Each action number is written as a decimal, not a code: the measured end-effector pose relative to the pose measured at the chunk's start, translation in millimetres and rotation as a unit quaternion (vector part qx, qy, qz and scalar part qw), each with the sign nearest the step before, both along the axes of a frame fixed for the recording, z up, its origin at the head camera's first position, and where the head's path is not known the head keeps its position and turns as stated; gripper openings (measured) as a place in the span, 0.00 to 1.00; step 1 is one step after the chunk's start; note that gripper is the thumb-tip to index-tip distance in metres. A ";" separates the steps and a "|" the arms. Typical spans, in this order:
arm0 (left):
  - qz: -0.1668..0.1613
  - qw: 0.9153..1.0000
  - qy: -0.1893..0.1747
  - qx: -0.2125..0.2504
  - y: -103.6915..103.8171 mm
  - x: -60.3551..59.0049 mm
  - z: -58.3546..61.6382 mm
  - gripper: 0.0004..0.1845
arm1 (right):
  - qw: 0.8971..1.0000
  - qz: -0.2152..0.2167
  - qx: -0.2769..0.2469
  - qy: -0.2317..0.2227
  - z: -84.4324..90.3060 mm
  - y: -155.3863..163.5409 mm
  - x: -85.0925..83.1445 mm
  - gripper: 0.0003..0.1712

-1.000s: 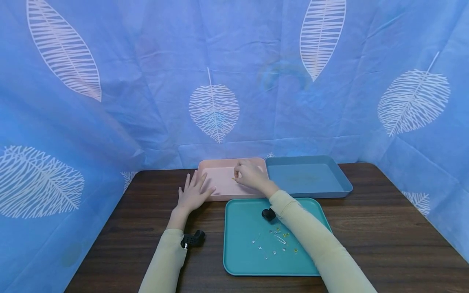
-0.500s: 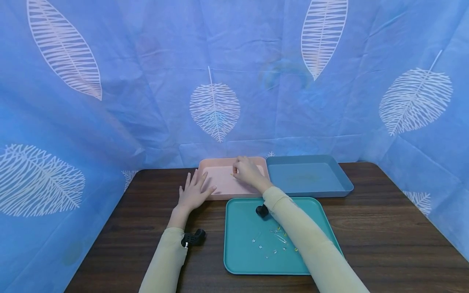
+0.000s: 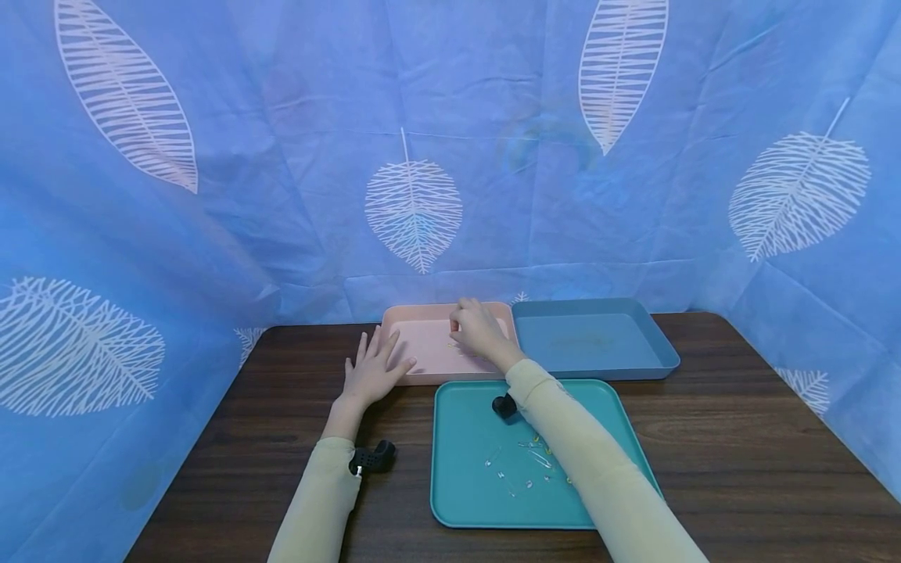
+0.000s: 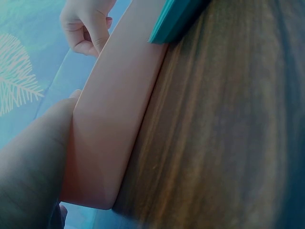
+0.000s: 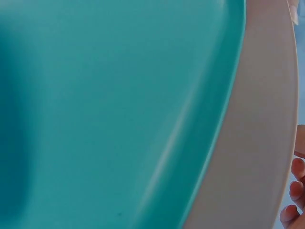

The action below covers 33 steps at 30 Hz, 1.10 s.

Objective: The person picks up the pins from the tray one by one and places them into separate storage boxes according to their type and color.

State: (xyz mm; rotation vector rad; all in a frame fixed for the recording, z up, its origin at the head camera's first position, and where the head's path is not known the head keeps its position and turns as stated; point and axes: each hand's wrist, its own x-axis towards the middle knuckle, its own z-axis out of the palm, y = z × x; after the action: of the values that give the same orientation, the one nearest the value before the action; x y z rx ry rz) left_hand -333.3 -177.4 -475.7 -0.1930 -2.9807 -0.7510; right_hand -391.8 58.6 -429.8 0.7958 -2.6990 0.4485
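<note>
My left hand (image 3: 370, 375) lies with spread fingers at the left side of the pink tray (image 3: 422, 313), touching its near-left rim. Over the right part of that tray, my right hand (image 3: 480, 330) points down with curled fingers. Small pale yellowish bits (image 3: 452, 345) show just below its fingertips, too small to name. In the left wrist view, the tray wall hides the right fingertips, so whether they pinch anything is unclear. On the teal tray (image 3: 464, 500) lie several small metal and yellow pieces, among them a safety pin (image 3: 540, 460). My right forearm covers part of this tray.
A blue-grey tray (image 3: 598, 340) stands against the pink tray's right side. The teal tray sits in front of both, on the dark wooden table (image 3: 739, 438). A blue leaf-patterned cloth (image 3: 493, 219) hangs behind the table.
My right hand shifts slightly left, then stays over the pink tray. The small yellow thing at its fingertips now appears lower, below the fingers. My left hand stays in place.
</note>
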 end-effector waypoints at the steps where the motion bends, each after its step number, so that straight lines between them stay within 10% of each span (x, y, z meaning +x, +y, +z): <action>1: 0.000 1.000 0.002 0.001 0.3 -0.1 -0.5 0.43 | 1.000 -0.001 -0.001 0.002 0.0 0.8 0.9 0.13; 33: -0.005 1.000 -0.015 -0.005 -1.1 0.6 2.6 0.43 | 0.996 0.005 -0.079 -0.048 -3.5 72.6 36.3 0.09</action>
State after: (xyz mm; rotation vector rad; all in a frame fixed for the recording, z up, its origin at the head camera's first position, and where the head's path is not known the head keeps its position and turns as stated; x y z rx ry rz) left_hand -332.7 -178.5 -473.1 -0.2004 -3.0144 -0.7460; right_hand -355.5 131.1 -433.3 0.7632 -2.7061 0.7093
